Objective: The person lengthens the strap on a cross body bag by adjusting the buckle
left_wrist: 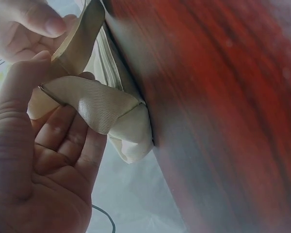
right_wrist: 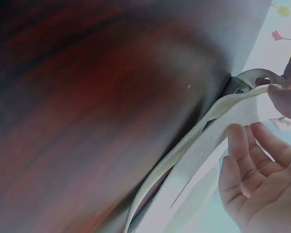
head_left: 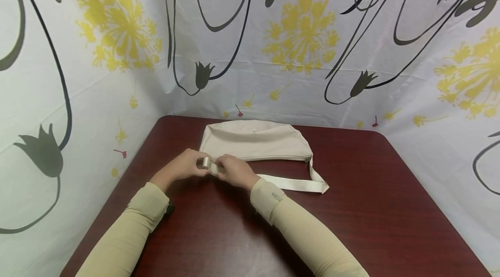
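Observation:
A cream fabric shoulder bag [head_left: 254, 140] lies on the table, its zipper [head_left: 273, 158] along the near edge. Its flat webbing strap [head_left: 293, 183] loops out in front and bends back at the right. At the bag's left end my left hand [head_left: 183, 165] pinches a folded part of the strap [left_wrist: 89, 99] between thumb and fingers. Just to the right, my right hand [head_left: 237, 173] grips the strap too, with thumb and fingertips on the webbing [right_wrist: 237, 111]. A small dark buckle or slider [right_wrist: 240, 90] shows beside the strap in the right wrist view.
The dark red wooden table [head_left: 371, 207] has rounded far corners. Around it hangs a white cloth [head_left: 250, 51] with yellow and grey plant prints, close behind the bag. Both forearms wear beige sleeves [head_left: 312, 242].

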The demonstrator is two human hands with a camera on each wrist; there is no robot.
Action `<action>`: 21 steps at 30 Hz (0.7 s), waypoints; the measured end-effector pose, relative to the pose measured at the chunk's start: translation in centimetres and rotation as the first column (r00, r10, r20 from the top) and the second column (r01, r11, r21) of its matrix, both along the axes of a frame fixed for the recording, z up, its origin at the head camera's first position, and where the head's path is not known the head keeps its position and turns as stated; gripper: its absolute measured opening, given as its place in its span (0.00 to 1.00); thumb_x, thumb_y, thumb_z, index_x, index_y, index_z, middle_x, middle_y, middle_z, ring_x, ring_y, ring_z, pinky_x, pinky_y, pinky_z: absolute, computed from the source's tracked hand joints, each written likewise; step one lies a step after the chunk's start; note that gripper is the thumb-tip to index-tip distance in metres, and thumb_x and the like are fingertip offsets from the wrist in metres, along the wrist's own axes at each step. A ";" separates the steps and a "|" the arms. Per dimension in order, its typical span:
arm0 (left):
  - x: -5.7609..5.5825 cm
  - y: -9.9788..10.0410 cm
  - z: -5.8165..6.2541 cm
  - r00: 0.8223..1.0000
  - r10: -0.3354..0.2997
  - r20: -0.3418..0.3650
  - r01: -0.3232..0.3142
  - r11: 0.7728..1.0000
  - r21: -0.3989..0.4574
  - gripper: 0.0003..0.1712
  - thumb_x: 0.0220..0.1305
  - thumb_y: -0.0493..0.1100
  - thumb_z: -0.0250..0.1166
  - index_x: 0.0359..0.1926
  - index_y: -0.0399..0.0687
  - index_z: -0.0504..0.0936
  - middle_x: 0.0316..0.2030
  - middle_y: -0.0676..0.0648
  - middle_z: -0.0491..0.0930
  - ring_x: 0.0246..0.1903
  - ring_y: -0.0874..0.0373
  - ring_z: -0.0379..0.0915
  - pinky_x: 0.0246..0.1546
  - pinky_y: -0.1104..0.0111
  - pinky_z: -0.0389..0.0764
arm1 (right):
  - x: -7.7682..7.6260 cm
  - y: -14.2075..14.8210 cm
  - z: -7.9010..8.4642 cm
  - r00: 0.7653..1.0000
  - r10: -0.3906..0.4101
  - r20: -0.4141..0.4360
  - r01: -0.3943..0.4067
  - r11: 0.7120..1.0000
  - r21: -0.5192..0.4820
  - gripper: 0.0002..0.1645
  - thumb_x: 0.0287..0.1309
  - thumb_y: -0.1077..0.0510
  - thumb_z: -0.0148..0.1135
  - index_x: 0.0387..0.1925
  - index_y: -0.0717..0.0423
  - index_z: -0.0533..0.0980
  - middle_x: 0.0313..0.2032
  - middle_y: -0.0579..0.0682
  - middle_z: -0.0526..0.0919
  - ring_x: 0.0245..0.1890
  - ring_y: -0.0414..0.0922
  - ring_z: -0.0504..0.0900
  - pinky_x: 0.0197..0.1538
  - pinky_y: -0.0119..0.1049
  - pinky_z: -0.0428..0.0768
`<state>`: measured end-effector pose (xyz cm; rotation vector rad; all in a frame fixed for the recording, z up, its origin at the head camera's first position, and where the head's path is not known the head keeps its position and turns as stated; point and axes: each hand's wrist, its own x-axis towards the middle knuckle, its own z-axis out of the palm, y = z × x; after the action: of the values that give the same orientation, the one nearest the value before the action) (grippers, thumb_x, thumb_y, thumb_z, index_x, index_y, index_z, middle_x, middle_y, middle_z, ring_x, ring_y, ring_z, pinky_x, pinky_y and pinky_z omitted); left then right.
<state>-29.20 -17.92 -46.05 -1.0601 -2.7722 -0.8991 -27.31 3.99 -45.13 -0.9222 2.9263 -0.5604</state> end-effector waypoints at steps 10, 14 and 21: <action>-0.1 -0.1 -0.1 1.000 0.011 -0.014 -0.011 1.000 0.008 0.12 0.55 0.47 0.77 0.40 0.52 0.87 0.26 0.62 0.79 0.26 0.65 0.69 0.31 0.70 0.73 | 0.0 0.1 -0.2 0.999 -0.022 -0.042 0.024 0.998 0.052 0.17 0.60 0.49 0.72 0.48 0.50 0.81 0.43 0.44 0.83 0.41 0.40 0.81 0.44 0.38 0.80; -0.1 0.0 -0.2 1.000 0.011 -0.013 -0.011 1.000 0.008 0.12 0.55 0.47 0.77 0.40 0.52 0.87 0.26 0.62 0.79 0.26 0.65 0.69 0.31 0.70 0.73 | 0.1 0.1 -0.3 0.998 -0.024 -0.050 0.027 0.998 0.063 0.16 0.60 0.52 0.72 0.48 0.50 0.81 0.41 0.43 0.83 0.40 0.39 0.80 0.43 0.37 0.80; -0.1 -0.1 -0.2 1.000 0.007 -0.005 -0.007 1.000 0.008 0.11 0.56 0.47 0.76 0.39 0.53 0.87 0.26 0.62 0.78 0.26 0.66 0.68 0.31 0.70 0.72 | 0.1 0.0 -0.3 0.999 -0.027 -0.047 0.030 0.997 0.071 0.15 0.60 0.53 0.70 0.48 0.51 0.82 0.41 0.44 0.82 0.39 0.39 0.80 0.42 0.36 0.80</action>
<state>-29.27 -18.04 -46.21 -1.0498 -2.7642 -0.9040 -27.25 4.01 -45.42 -0.8989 2.9835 -0.4379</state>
